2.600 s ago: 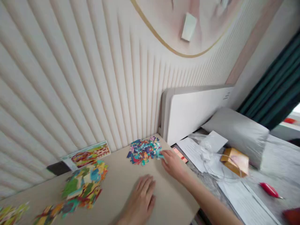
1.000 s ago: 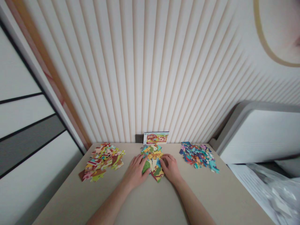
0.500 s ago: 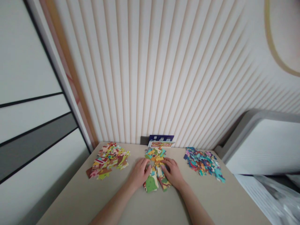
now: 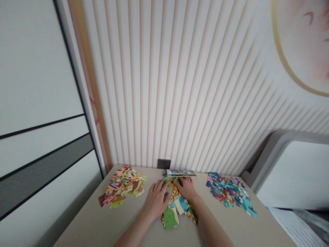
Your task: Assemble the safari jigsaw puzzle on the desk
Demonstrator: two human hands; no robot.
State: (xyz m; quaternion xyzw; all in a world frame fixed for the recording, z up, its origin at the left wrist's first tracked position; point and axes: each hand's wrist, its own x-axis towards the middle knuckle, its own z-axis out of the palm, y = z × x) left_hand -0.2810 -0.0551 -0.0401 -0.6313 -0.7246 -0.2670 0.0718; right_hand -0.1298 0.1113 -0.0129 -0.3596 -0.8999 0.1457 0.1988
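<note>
Loose puzzle pieces [image 4: 177, 199] lie in a heap at the middle of the table, mostly orange, yellow, green and blue. A large green piece [image 4: 170, 218] sits at the heap's near end. On the left side of the heap rests my left hand [image 4: 156, 199], fingers stretched out and slightly apart. My right hand [image 4: 187, 188] lies over the heap's far right part, its fingers reaching toward the picture booklet [image 4: 181, 173]; the fingers are extended and cover some pieces. Whether the right fingertips touch the booklet I cannot tell.
Another pile of puzzle pieces [image 4: 124, 185], pink, red and lime, is on the left of the table [image 4: 102, 226]. A blue and teal pile [image 4: 230, 190] lies on the right. Behind stand a ribbed wall [image 4: 167, 85] and a small dark box [image 4: 163, 164]. A grey-edged white panel [image 4: 295, 171] flanks the right.
My right hand has moved farther toward the wall. The booklet, upright before, now leans low. The middle pieces have shifted and spread to the right. The camera view has tilted up.
</note>
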